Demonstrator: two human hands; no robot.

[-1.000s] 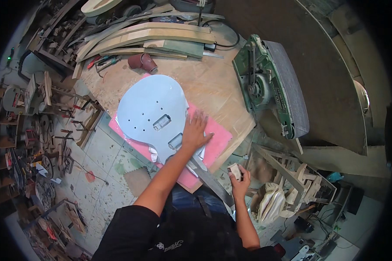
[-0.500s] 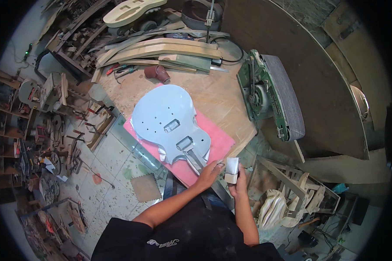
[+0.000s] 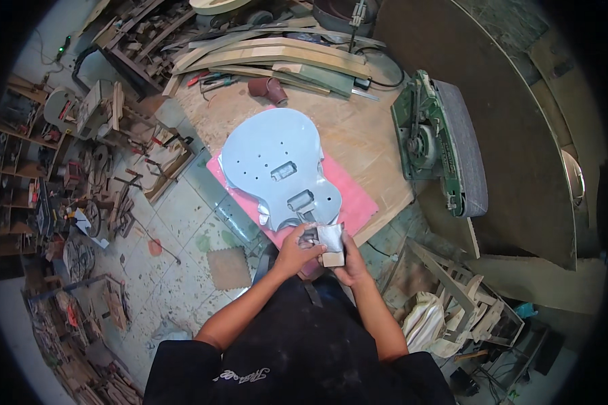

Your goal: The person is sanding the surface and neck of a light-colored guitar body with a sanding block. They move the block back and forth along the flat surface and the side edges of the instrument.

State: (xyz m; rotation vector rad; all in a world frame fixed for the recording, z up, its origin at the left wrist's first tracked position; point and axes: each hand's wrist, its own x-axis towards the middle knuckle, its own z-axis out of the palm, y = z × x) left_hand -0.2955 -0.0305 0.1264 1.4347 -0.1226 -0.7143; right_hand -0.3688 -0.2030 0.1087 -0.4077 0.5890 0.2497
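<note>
So, sanding block (image 3: 332, 248): small pale block w/ grey paper wrapped over it, held just off the near edge of the workbench (image 3: 358, 138), right below the tail end of the guitar body (image 3: 280, 169). Both hands on it. Right hand (image 3: 350, 263) cups it from underneath/right side, fingers curled round the block. Left hand (image 3: 296, 251) comes in from the left, fingertips pinching the grey paper at the block's top-left edge, thumb on top. Block sits between the two hands, mostly covered by fingers; only its top face & lower corner show.

Guitar body: pale blue-grey, flat on a pink foam pad (image 3: 348, 202), pickup cutouts facing up, neck end toward the person. Pad lies on the wooden bench near its front corner.

Further out: belt sander (image 3: 442, 145), green frame, on bench's right side, well apart from the hands. Curved wood strips (image 3: 277, 57) stacked at the bench's far end, a roll of reddish sandpaper (image 3: 269, 89) just before them. Floor at left cluttered w/ wood scraps (image 3: 115, 196).
</note>
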